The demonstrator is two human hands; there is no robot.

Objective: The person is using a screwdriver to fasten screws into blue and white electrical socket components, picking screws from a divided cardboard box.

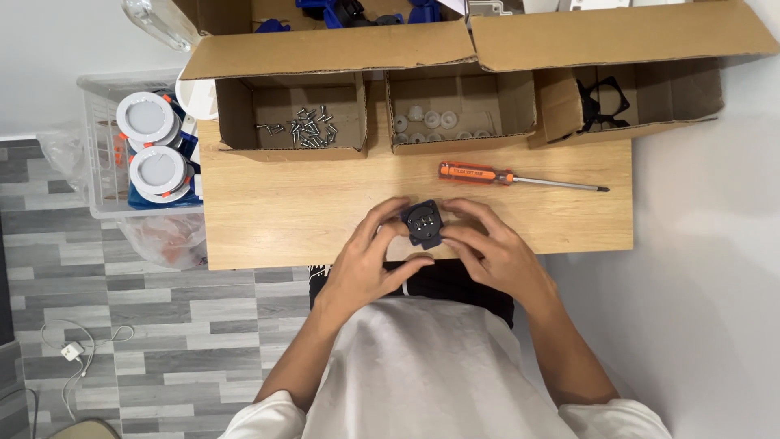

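The bare desk (268, 219) to the left of the left hand (366, 264) is open wood out to its left edge, and a clear strip runs between both hands and the row of cardboard boxes (422, 81) along the far side. To the right, only the orange-handled screwdriver (520, 176) lies across the way, above the right hand (496, 252).

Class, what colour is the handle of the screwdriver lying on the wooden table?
Orange; the screwdriver shows clearly in the head view.
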